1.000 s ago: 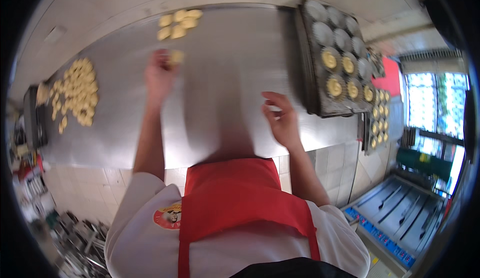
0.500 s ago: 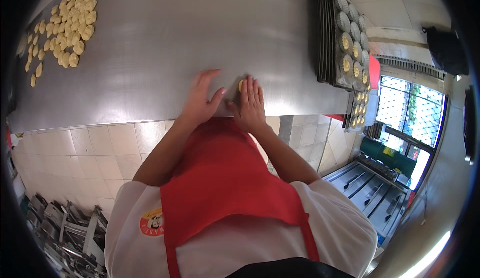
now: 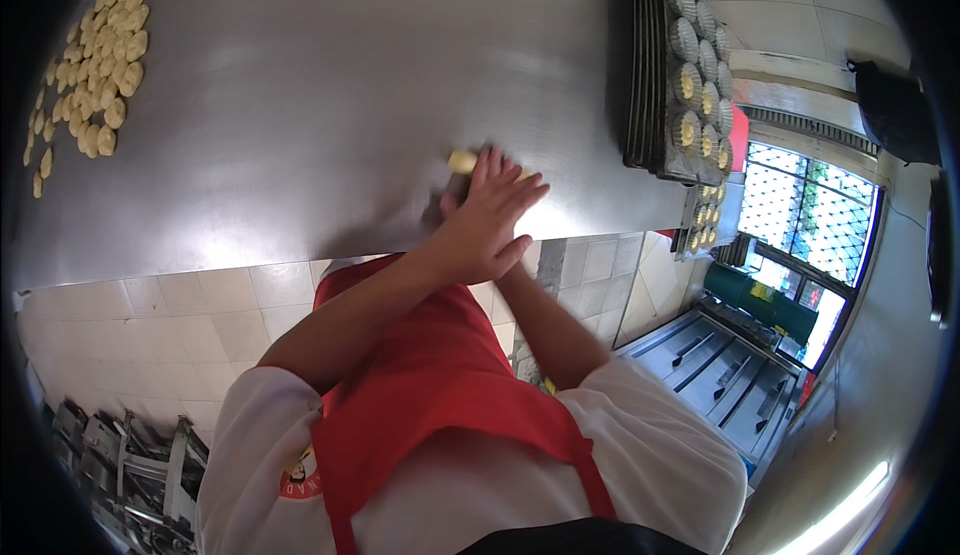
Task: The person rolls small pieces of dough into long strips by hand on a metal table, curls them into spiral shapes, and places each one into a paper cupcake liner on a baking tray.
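Note:
My left hand (image 3: 487,223) lies across the back of my right hand, its fingers stretched out and its thumb apart. Beneath it, my right hand (image 3: 483,168) is flat, fingers extended, pressing on a small piece of yellow dough (image 3: 461,162) on the steel table (image 3: 330,125). One end of the dough shows left of the fingertips, and a bit of yellow shows between the hands on the right. My hands cover the middle. Many pale dough pieces (image 3: 105,50) are grouped at the table's far left.
A stack of dark trays (image 3: 645,75) stands at the table's right end. Fluted metal tins (image 3: 685,40) sit on the top one, some holding yellow dough. More filled tins (image 3: 708,217) are lower beside it. Metal equipment (image 3: 720,375) stands at the right, near a window.
My left hand has moved right and onto my right hand. The dough now sticks out to the left of the fingers. The view has shifted slightly.

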Available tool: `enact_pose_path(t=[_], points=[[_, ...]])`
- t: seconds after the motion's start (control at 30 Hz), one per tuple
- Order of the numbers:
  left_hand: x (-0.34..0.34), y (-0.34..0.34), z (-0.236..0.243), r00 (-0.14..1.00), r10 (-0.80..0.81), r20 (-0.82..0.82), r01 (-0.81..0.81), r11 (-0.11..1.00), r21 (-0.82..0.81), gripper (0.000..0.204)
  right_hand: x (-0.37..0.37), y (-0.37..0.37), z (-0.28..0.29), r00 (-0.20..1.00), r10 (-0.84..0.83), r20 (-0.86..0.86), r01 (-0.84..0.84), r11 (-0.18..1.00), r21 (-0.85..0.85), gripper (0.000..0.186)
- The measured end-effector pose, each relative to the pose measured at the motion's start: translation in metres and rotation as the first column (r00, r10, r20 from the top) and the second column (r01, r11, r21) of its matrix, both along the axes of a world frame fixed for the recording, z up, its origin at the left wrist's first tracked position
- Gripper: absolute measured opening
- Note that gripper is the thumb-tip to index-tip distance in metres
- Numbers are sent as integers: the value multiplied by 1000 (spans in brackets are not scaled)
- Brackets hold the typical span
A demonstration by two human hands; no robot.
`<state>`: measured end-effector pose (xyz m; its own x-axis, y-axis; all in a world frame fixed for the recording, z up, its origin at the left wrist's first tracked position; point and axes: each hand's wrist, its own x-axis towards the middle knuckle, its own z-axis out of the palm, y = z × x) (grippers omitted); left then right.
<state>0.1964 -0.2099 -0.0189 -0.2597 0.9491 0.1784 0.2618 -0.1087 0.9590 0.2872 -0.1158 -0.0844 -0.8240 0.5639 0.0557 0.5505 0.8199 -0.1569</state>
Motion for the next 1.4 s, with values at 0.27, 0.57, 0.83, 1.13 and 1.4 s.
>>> enact_pose_path(t=[0.27, 0.57, 0.83, 1.13, 1.4], points=[[-80, 139, -42, 609, 313, -729, -548, 831, -101, 74, -54, 127, 15, 978, -105, 182, 90, 992, 88, 86], [-30, 28, -35, 635, -215, -742, -174, 896, -408, 81, 57, 100, 30, 975, 221, 26, -207, 945, -254, 84], [-98, 105, -33, 491, 85, -867, -682, 657, -322, 78, -32, 185, 22, 999, 43, 19, -43, 999, 2, 89], [-60, 40, -36, 530, 55, -846, -486, 837, -250, 76, 20, 163, 30, 991, 132, 3, -129, 973, -191, 81], [-56, -55, -16, 697, 0, -717, -324, 892, -315, 37, 134, 81, 55, 993, -117, -31, 116, 992, -49, 45]])
